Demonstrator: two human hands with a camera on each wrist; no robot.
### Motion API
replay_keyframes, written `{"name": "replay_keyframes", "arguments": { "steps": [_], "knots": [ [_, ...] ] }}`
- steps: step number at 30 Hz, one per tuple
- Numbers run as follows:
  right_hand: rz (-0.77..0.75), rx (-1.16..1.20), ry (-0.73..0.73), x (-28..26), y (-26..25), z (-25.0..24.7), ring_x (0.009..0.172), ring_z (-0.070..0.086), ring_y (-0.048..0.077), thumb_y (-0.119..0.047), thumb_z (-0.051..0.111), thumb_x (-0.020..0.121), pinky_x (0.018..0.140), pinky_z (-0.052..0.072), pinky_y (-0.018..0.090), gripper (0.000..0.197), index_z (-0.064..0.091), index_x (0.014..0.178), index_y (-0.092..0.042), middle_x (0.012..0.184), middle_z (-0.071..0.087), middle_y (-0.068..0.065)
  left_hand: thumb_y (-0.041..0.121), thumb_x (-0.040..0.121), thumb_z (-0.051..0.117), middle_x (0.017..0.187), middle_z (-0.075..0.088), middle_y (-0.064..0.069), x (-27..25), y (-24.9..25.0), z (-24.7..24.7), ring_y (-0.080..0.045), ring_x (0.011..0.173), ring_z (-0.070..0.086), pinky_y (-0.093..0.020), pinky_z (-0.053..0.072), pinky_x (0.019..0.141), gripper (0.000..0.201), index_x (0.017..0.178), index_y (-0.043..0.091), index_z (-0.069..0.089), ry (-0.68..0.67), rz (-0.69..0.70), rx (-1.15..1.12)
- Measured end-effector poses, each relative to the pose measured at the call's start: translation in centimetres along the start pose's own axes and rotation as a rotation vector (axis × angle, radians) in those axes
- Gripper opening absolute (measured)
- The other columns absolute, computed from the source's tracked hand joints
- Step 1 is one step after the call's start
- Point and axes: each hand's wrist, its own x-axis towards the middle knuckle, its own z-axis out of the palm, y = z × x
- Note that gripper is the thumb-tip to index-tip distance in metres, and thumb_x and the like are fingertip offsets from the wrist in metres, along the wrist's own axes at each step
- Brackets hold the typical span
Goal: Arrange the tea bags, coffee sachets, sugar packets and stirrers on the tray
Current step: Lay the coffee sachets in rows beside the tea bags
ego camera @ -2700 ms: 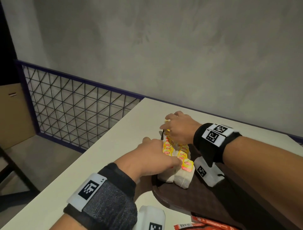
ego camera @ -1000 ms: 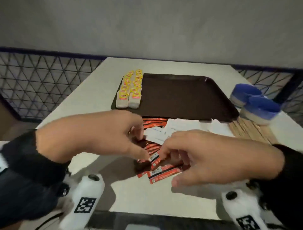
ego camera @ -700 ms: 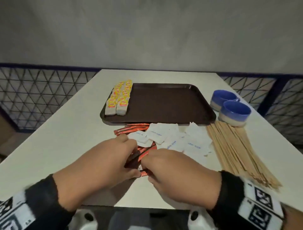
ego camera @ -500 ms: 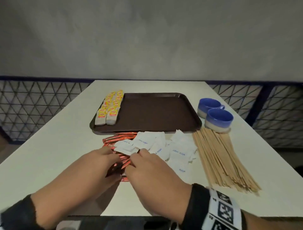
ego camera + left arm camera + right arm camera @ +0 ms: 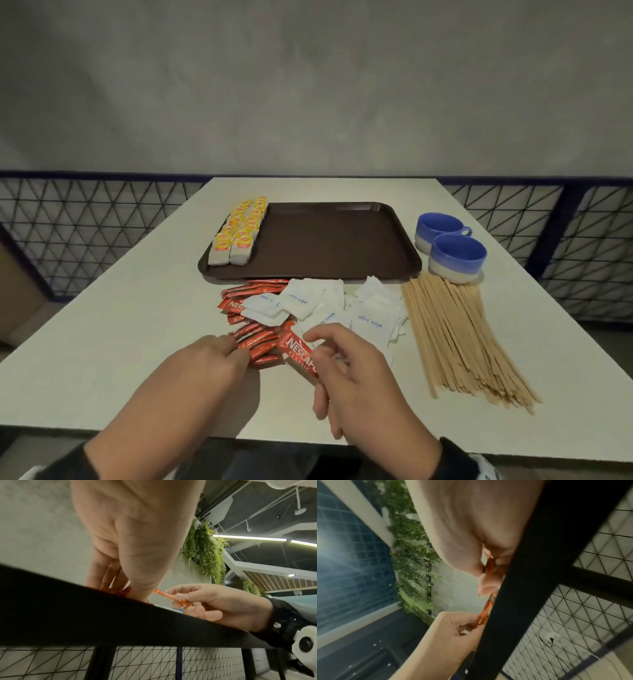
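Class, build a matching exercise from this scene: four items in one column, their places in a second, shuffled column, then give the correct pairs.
Items:
1. tea bags
2. stirrers
3. sugar packets
4. sachet

Places:
A. pinched in the right hand
B. on the table, right of the sugar packets
C. on the tray, left end
D. on the table, in front of the tray

Pairs: 1-C, 2-B, 3-D, 4-A

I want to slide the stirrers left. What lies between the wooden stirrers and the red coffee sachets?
In the head view, the white sugar packets lie between the wooden stirrers and the coffee sachets, overlapping the sachets' edge.
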Motion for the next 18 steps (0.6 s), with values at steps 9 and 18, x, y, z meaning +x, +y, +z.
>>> {"name": "replay_keyframes", "arguments": {
  "steps": [9, 18],
  "knots": [
    [-0.06, 0.399, 0.013, 0.2, 1.2, -1.1, 0.059, 0.057, 0.028, -0.009, 0.065, 0.097, 0.057, 0.05, 0.039, 0.025, 0.077, 0.107, -0.027, 0.076, 0.065, 0.015, 0.026, 0.098, 0.061, 0.079, 0.066, 0.023, -1.9, 1.5, -1.2, -0.003, 0.077, 0.061, -0.014, 0.04, 0.062, 0.014, 0.099, 0.037, 0.069, 0.29, -0.32, -0.599],
    [-0.056, 0.429, 0.01, 0.3, 1.8, -1.0, 0.057, 0.059, 0.03, 0.002, 0.067, 0.093, 0.055, 0.05, 0.039, 0.028, 0.072, 0.104, -0.023, 0.077, 0.068, 0.02, 0.017, 0.104, 0.058, 0.075, 0.073, -0.003, 0.9, 4.6, -2.0, -0.016, 0.064, 0.064, -0.026, 0.049, 0.054, 0.018, 0.106, 0.023, 0.075, 0.284, -0.469, -1.466]
  ]
}}
